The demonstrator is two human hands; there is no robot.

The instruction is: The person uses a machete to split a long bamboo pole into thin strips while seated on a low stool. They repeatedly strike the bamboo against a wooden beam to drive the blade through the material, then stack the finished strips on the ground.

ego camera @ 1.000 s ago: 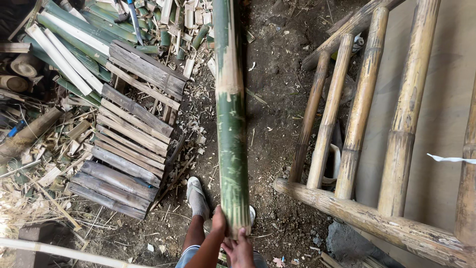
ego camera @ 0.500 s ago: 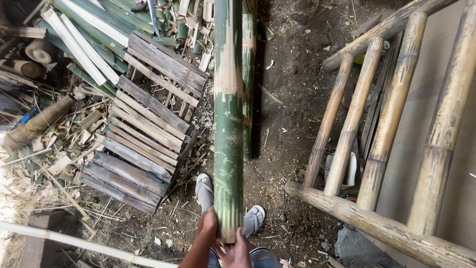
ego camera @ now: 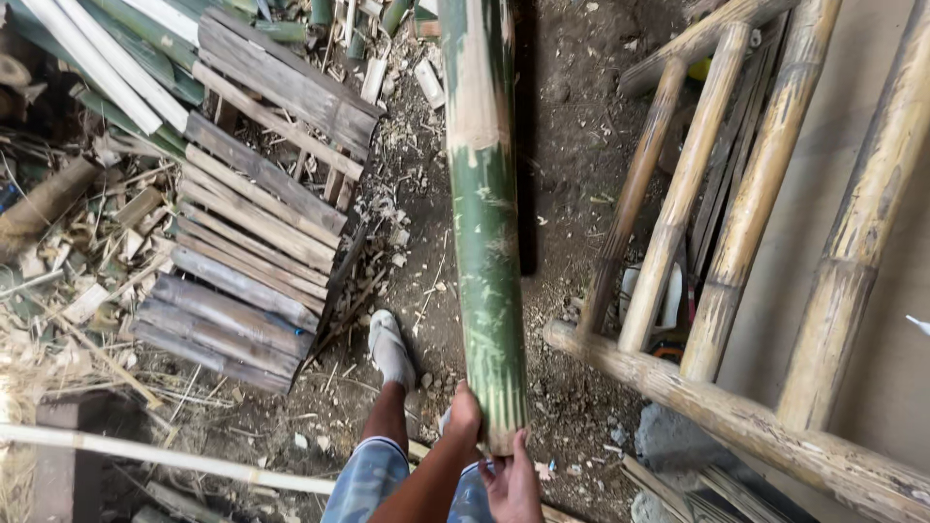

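Dirt floor (ego camera: 581, 145), dark and littered with chips and shavings, seen from above.

Item 1: green bamboo pole (ego camera: 481, 213), thick, with pale scraped patches. It runs from the 12 o'clock edge of the view down to about 6 o'clock, where its cut end sits at the person's hands. It appears lifted at the near end, its far part out of view.

Item 2: left hand (ego camera: 463, 415), at the pole's lower left side, fingers wrapped against the stem, apparently steadying it from the side.

Item 3: right hand (ego camera: 513, 479), at 6 o'clock, just under the cut end, palm open and cupped toward the butt as if bearing its weight; whether the fingers close round it cannot be told.

Item 4: foot in a pale sandal (ego camera: 390, 349), at 7 o'clock of the pole's end, planted beside it, likely for balance.

Item 5: stack of grey weathered slats (ego camera: 252, 252), at 9 o'clock, laid in rough parallel rows.

Item 6: split green and white bamboo lengths (ego camera: 107, 58), at 11 o'clock, piled loosely.

Item 7: frame of dry tan bamboo poles (ego camera: 697, 223), at 3 o'clock, uprights resting on a cross pole.
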